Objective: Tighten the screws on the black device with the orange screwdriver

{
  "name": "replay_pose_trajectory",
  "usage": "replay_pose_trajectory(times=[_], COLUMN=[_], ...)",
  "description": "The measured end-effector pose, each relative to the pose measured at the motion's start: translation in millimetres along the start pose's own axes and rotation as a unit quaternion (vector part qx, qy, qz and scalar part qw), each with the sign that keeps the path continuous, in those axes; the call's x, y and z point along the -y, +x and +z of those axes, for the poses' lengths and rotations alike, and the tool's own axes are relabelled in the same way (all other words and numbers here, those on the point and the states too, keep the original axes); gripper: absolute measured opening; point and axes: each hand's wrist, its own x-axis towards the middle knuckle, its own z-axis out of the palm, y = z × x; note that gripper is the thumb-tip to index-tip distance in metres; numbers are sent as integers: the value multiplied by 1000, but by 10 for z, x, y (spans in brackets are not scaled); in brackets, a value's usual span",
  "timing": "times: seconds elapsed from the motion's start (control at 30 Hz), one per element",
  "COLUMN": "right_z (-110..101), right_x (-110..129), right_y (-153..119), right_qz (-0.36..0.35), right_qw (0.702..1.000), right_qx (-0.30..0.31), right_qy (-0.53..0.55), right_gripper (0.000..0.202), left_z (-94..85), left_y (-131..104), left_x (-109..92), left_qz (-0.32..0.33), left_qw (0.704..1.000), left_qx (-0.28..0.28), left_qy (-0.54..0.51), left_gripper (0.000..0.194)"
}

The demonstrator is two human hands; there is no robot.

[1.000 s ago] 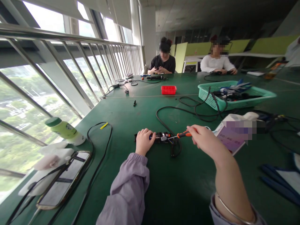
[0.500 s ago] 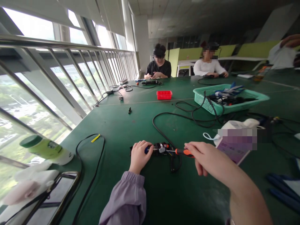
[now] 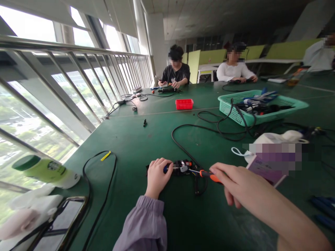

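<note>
On the green table lies a black corded power tool (image 3: 186, 166), its inside exposed: a silver metal part, red bits and thin wires show. My left hand (image 3: 159, 176) is wrapped over the left end of it, next to a blue part, and covers much of that end. My right hand (image 3: 232, 179) grips an orange-and-black screwdriver (image 3: 206, 174) by its handle. The screwdriver's shaft points left, and its tip meets the tool near the silver part. A black cable (image 3: 180, 146) runs from the tool toward the back right.
A turquoise basket (image 3: 235, 115) with tools and gloves stands back right, a red tray (image 3: 184, 104) further back. Right lies a purple card (image 3: 269, 169); left are a bottle (image 3: 49, 170), a phone (image 3: 62, 223) and a black strap (image 3: 115, 174). Two people sit across the table (image 3: 146, 139).
My right hand and the screwdriver have shifted slightly right and down, with the handle now tilted lower. The left hand stays on the tool. The view has shifted a little.
</note>
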Motion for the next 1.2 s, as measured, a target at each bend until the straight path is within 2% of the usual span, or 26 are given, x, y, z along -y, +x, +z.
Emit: replay_pose_trajectory(times=[0.07,0.13,0.2,0.27,0.33,0.4,0.47,0.5,0.63,0.67,0.73,0.87,1.0,1.13,1.2], right_z=[0,-2,-6,-14,-26,-43,-61,-71,-106,-111,-115,-121,-134,-145,-147], right_x=[-22,-59,-75,-49,13,83,129,137,110,103,105,139,128,56,25], right_y=[12,33,46,38,11,-19,-32,-30,21,33,47,36,27,45,53], right_qz=[-12,-21,-25,-13,14,32,30,33,60,60,59,56,32,-6,-6], right_qw=[998,994,991,992,998,996,991,992,995,995,996,997,999,999,999], right_qx=[-59,-104,-118,-110,-47,83,134,122,4,-7,6,52,10,-43,-41], right_qy=[-14,-34,-51,-59,-47,-9,3,-10,-83,-82,-64,-30,-15,-13,-16], right_gripper=[21,30,37,31,28,40,41,40,37,34,24,47,34,26,22], left_z=[-2,-5,-5,-4,0,4,6,6,4,2,-1,1,-16,-141,-226], left_y=[3,8,13,18,20,21,19,18,12,12,16,22,20,20,22], left_x=[-2,-5,-7,-8,-8,-9,-7,-6,-3,-5,-9,-18,-32,-59,-74], left_qz=[-1,-2,-4,-5,-4,-4,-5,-5,-2,-1,-1,-4,-10,-17,-28], left_qw=[1000,1000,1000,1000,1000,1000,1000,1000,1000,1000,1000,1000,999,995,988], left_qx=[2,5,8,8,9,12,16,16,14,14,15,20,31,102,151], left_qy=[1,1,0,0,2,6,9,10,12,12,16,19,19,-5,-12], left_gripper=[23,23,23,23,23,24,25,25,25,25,25,26,29,31,40])
